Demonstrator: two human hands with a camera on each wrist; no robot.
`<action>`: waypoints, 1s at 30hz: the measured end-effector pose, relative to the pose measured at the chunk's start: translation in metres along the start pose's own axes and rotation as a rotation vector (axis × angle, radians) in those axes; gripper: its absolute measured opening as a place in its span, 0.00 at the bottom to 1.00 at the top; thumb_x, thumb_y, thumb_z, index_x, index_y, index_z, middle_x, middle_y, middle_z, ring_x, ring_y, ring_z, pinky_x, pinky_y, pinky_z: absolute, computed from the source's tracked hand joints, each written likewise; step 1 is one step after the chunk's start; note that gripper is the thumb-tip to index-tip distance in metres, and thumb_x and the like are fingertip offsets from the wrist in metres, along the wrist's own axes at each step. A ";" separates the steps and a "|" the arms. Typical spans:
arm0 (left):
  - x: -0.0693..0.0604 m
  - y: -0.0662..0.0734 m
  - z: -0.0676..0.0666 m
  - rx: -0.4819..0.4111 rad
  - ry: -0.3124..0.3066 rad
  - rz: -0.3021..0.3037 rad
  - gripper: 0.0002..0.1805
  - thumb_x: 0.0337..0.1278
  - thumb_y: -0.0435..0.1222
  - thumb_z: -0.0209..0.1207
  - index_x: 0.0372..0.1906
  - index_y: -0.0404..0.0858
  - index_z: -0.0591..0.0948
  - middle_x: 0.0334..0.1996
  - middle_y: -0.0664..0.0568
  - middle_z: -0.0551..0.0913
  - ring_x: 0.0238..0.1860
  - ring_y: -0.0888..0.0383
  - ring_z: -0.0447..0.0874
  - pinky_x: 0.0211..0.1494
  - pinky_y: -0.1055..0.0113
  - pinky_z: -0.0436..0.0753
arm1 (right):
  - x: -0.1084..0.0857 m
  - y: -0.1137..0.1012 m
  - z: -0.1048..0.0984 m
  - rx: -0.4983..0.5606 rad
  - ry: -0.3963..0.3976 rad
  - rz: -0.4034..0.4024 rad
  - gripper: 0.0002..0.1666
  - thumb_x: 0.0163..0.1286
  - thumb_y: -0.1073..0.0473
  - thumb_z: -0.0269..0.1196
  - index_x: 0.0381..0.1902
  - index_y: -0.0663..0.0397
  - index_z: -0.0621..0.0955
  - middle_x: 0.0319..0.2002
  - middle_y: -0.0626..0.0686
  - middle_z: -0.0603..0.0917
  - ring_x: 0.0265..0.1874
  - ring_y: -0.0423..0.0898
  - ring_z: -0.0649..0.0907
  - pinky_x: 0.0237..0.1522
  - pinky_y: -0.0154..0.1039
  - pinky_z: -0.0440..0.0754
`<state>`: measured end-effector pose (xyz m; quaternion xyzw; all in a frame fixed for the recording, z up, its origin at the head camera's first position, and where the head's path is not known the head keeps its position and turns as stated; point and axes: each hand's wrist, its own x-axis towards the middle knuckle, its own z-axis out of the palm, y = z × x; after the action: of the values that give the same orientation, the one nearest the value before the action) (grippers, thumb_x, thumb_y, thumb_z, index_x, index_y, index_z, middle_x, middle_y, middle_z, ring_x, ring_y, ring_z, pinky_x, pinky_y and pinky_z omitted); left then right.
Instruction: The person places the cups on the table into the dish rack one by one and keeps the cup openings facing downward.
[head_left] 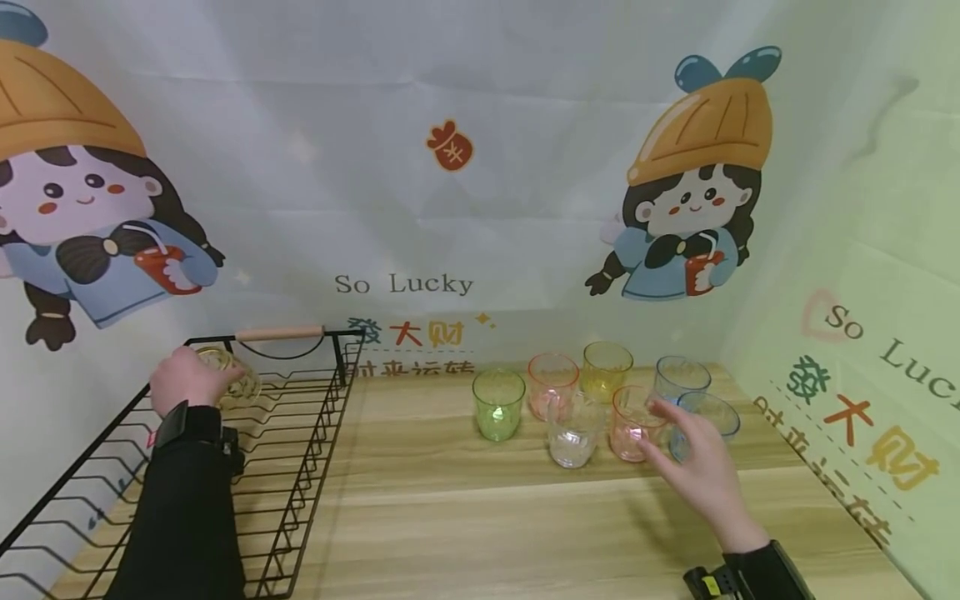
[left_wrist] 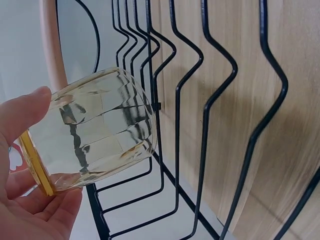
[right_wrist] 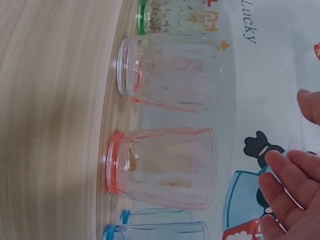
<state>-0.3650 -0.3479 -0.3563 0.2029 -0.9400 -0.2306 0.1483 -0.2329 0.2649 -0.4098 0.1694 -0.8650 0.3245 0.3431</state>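
At the far end of the black wire rack (head_left: 279, 454), my left hand (head_left: 189, 382) grips a pale yellow glass (left_wrist: 102, 130) by its thick amber base. The glass lies tilted sideways over the wires; whether it touches them I cannot tell. On the right, my right hand (head_left: 705, 471) hovers with thumb and fingers apart near the rim of the front pink glass (right_wrist: 165, 167). A gap shows between that hand and the glass in the right wrist view. A clear glass (right_wrist: 172, 72) stands just left of the pink one.
Around these stand a green glass (head_left: 498, 406), another pink glass (head_left: 553, 383), a yellow glass (head_left: 607, 369) and two blue glasses, the nearer (head_left: 716, 417) partly behind my right hand. A wooden handle (head_left: 279, 333) tops the rack's far end. A printed cloth (head_left: 525, 208) hangs behind.
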 end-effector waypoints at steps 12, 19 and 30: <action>-0.001 0.005 0.001 0.068 -0.025 0.019 0.28 0.58 0.48 0.66 0.19 0.37 0.62 0.15 0.50 0.61 0.22 0.48 0.69 0.24 0.58 0.69 | 0.002 0.004 -0.010 -0.003 -0.022 0.038 0.34 0.53 0.69 0.73 0.58 0.71 0.75 0.50 0.67 0.83 0.49 0.65 0.78 0.54 0.65 0.70; 0.002 0.005 0.000 0.072 -0.027 -0.008 0.29 0.56 0.51 0.67 0.24 0.30 0.69 0.21 0.38 0.73 0.27 0.40 0.76 0.23 0.54 0.74 | 0.001 0.004 -0.012 -0.011 -0.032 0.055 0.34 0.54 0.70 0.73 0.58 0.72 0.75 0.51 0.69 0.82 0.50 0.66 0.77 0.54 0.66 0.69; 0.003 0.014 -0.016 0.046 -0.027 -0.017 0.39 0.58 0.54 0.64 0.46 0.18 0.70 0.37 0.26 0.73 0.38 0.31 0.75 0.31 0.45 0.78 | 0.002 0.005 -0.014 -0.001 -0.026 0.033 0.34 0.54 0.70 0.73 0.58 0.72 0.75 0.53 0.68 0.81 0.51 0.65 0.77 0.55 0.66 0.69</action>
<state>-0.3660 -0.3441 -0.3352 0.2113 -0.9452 -0.2129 0.1288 -0.2301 0.2778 -0.4027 0.1592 -0.8721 0.3276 0.3267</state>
